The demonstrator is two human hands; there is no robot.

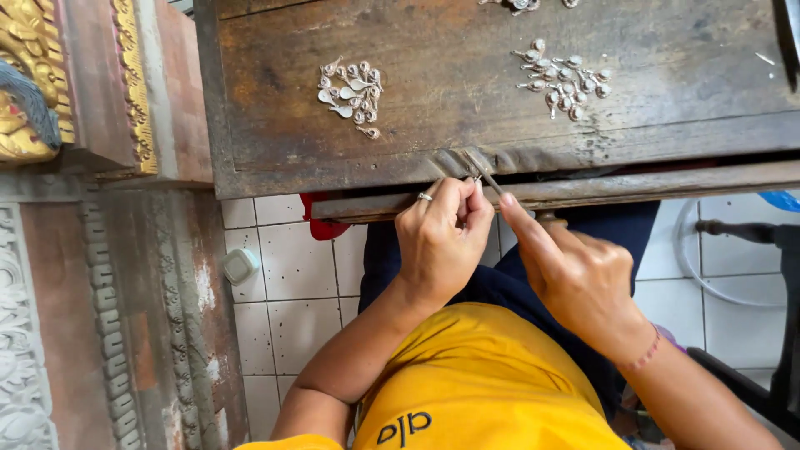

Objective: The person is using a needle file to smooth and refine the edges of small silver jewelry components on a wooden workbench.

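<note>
My left fingers point(467, 196) pinch a small silver piece point(477, 178) at the surface point(450, 158) edge, right hand point(575, 279) gripping a file point(487, 179) against it; filing underway, I judge, needing short, steady strokes.

Worn wooden bench point(467, 133), silver pieces point(352, 87)

- Dark brown, worn table point(467, 125) with two clusters of silver pieces point(352, 90).
- Yellow shirt point(483, 383) with dark lettering; navy trousers point(500, 283).
- White speckled floor tiles point(292, 275).
- Gold carving point(29, 75), far left.
- Silver ring point(424, 197) on the left hand point(440, 242).
</note>
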